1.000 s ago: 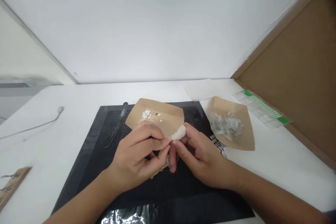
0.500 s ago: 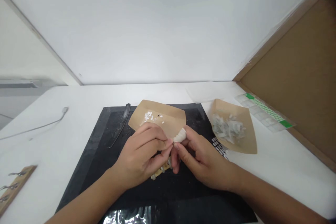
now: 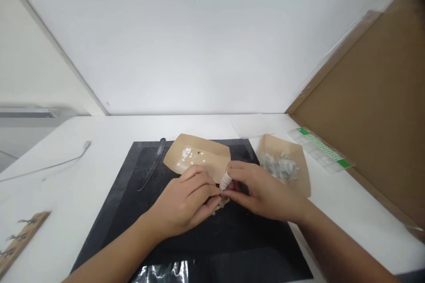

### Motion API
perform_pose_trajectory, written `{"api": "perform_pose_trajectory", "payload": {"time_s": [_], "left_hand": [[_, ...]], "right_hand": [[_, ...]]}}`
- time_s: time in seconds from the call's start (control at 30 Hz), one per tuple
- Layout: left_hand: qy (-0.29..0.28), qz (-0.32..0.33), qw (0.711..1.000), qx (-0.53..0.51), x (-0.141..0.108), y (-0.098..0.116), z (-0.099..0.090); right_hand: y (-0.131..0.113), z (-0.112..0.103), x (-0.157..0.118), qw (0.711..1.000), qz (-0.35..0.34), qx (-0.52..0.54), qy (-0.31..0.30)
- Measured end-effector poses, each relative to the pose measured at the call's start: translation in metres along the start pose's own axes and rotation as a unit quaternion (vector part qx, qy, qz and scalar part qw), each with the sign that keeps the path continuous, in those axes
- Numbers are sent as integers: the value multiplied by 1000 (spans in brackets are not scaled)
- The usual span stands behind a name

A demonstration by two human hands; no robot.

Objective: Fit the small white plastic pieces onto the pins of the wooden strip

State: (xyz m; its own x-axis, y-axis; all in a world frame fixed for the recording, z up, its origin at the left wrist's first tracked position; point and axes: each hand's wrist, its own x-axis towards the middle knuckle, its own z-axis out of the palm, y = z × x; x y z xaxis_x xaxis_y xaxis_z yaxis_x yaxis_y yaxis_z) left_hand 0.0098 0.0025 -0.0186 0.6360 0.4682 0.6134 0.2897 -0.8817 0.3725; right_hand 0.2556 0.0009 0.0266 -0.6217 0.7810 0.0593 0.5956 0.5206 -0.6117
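My right hand (image 3: 250, 188) is closed round a small whitish ribbed piece (image 3: 225, 181), which tilts with its lower end toward my left fingertips. My left hand (image 3: 189, 199) pinches at that lower end; whatever lies between its fingertips is too small to make out. Beneath my fingers, a small wooden strip (image 3: 222, 204) with metal clips is mostly hidden, on a black mat (image 3: 206, 247). Just behind my hands, a brown paper tray (image 3: 212, 152) holds small white flakes (image 3: 187, 153).
A dark curved tool (image 3: 154, 163) lies on the mat's left. At right are a brown paper (image 3: 300, 154) with translucent scraps (image 3: 280, 166) and a clear case with green labels (image 3: 323, 148). A wooden strip with hooks (image 3: 23, 241) and a cable (image 3: 66, 162) lie left.
The whitish piece has turned more upright, and my right hand has tipped over it. My left hand stays at its end. The whole view has shifted slightly.
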Motion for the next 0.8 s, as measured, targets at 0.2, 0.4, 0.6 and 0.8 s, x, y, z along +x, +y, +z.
{"api": "perform_pose_trajectory", "payload": {"time_s": [0.2,0.4,0.6,0.8], "left_hand": [[-53,-15,998,-12,0,4,-4],[-119,-45,991,37,-2,6,-3],[-151,-87,982,65,-4,5,-1],[-193,-136,969,75,-4,13,2]], "right_hand": [[-2,14,-13,999,41,16,-4],[10,29,-20,996,88,1,20],[20,29,-16,995,86,-25,30],[16,27,-15,998,59,18,16]]}}
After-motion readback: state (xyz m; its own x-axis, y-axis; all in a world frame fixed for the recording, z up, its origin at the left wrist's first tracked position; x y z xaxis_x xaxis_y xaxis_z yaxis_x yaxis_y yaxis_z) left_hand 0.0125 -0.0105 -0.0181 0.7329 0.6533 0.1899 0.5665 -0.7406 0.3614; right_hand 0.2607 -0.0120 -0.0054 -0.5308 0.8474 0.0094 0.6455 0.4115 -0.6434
